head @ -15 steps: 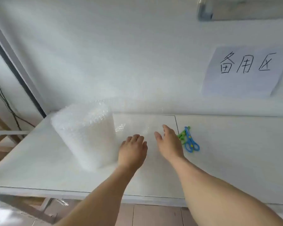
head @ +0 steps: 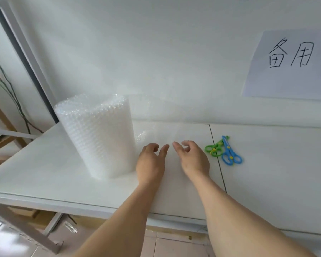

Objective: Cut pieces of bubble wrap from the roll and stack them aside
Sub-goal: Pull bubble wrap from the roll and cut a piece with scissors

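Observation:
A thick roll of clear bubble wrap (head: 98, 138) stands upright on the white table (head: 44, 164), left of centre. Its loose sheet (head: 165, 130) runs right from the roll, lying on the table and curling up against the wall. My left hand (head: 150, 164) rests on the sheet just right of the roll's base, fingers curled, thumb apart. My right hand (head: 193, 160) lies on the sheet beside it, fingers also curled, a gap between thumb and index. Nothing shows pinched in either hand. Green scissors (head: 214, 149) and blue scissors (head: 231, 154) lie right of my right hand.
A paper sign with handwritten characters (head: 293, 64) hangs on the white wall at the right. A seam (head: 218, 156) between two table panels runs under the scissors. A dark frame post (head: 26, 64) and cables stand at the left. The table's front edge is near my forearms.
Both hands lay flat on the sheet before; now their fingers have curled and the thumbs have come closer together. The roll and scissors have not moved.

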Motion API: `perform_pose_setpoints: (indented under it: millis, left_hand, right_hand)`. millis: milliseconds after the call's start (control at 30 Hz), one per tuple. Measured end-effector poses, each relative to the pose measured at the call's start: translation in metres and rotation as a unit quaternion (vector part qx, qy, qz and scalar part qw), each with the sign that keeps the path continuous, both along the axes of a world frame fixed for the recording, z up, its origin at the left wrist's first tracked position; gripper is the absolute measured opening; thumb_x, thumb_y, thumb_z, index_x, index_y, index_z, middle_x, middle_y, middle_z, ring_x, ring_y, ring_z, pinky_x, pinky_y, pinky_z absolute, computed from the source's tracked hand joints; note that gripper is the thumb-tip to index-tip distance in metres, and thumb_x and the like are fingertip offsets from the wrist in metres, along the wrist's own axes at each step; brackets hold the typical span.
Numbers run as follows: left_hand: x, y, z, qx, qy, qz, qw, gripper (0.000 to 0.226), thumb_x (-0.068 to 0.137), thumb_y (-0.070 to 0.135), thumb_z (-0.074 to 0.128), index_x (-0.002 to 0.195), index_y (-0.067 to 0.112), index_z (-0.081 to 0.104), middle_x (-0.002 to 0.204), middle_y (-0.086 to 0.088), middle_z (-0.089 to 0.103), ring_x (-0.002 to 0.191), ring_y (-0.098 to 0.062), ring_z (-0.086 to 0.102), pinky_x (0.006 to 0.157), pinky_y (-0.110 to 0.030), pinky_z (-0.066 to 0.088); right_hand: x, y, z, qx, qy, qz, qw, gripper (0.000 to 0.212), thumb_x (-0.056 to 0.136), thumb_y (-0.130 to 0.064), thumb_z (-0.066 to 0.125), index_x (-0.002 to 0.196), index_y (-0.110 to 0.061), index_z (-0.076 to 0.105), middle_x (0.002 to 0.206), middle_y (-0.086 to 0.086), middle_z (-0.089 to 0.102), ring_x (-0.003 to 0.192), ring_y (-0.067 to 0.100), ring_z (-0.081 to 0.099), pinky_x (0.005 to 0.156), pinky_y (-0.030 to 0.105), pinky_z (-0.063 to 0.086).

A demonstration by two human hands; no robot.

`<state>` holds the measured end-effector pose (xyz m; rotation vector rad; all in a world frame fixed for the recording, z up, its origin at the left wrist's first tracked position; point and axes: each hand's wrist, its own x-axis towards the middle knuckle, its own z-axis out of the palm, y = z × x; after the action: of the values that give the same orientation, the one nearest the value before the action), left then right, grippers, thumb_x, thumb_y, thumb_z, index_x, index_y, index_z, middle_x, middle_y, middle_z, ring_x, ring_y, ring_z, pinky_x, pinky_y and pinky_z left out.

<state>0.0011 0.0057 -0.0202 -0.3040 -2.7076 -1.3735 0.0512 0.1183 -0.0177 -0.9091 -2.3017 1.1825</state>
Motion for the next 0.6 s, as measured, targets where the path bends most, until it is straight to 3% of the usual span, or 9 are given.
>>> perform_pose_setpoints:
  millis: [133, 233, 333, 433, 600]
  left_hand:
    - [0.002, -0.005, 0.003, 0.049, 0.001, 0.007, 0.999, 0.046, 0.089, 0.058, 0.053, 0.111, 0.019, 0.062, 0.112, 0.008, 0.064, 0.101, -0.014, 0.06, 0.083, -0.03, 0.045]
    - [0.005, -0.006, 0.006, 0.086, -0.006, 0.019, 0.996, 0.046, 0.087, 0.058, 0.055, 0.11, 0.019, 0.062, 0.11, 0.008, 0.065, 0.1, -0.014, 0.06, 0.084, -0.03, 0.045]
    - [0.009, -0.009, 0.011, 0.16, -0.023, 0.04, 0.986, 0.045, 0.087, 0.057, 0.057, 0.11, 0.019, 0.062, 0.109, 0.009, 0.065, 0.094, -0.008, 0.058, 0.078, -0.025, 0.04]
    - [0.019, -0.008, 0.017, 0.267, -0.1, 0.054, 0.957, 0.045, 0.084, 0.057, 0.062, 0.108, 0.019, 0.06, 0.106, 0.005, 0.064, 0.099, -0.013, 0.059, 0.08, -0.028, 0.043]
    - [0.034, -0.001, 0.032, 0.39, -0.273, 0.054, 0.878, 0.077, 0.073, 0.053, 0.076, 0.125, 0.001, 0.051, 0.119, -0.021, 0.057, 0.11, -0.033, 0.056, 0.1, -0.044, 0.045]
  right_hand:
    - [0.002, 0.0, -0.001, 0.01, 0.025, 0.004, 1.0, 0.034, 0.086, -0.058, 0.052, 0.082, -0.025, 0.06, 0.078, -0.01, 0.067, 0.079, 0.018, 0.063, 0.066, 0.03, 0.042]
    - [0.003, 0.001, -0.003, -0.054, 0.095, 0.009, 0.994, 0.026, 0.087, -0.048, 0.057, 0.078, -0.024, 0.059, 0.072, -0.009, 0.071, 0.072, 0.016, 0.068, 0.069, 0.033, 0.051]
    - [0.007, 0.005, -0.001, -0.12, 0.168, 0.021, 0.978, 0.023, 0.09, -0.04, 0.06, 0.08, -0.019, 0.059, 0.075, -0.004, 0.072, 0.069, 0.017, 0.068, 0.061, 0.029, 0.049]
    - [0.012, 0.009, -0.001, -0.163, 0.202, 0.036, 0.965, 0.03, 0.087, -0.049, 0.059, 0.079, -0.02, 0.059, 0.084, 0.004, 0.075, 0.077, 0.024, 0.071, 0.068, 0.038, 0.05]
    - [0.019, 0.013, 0.016, -0.313, 0.244, 0.041, 0.917, 0.021, 0.098, -0.031, 0.049, 0.085, -0.015, 0.052, 0.09, 0.01, 0.077, 0.07, 0.024, 0.073, 0.057, 0.03, 0.049]
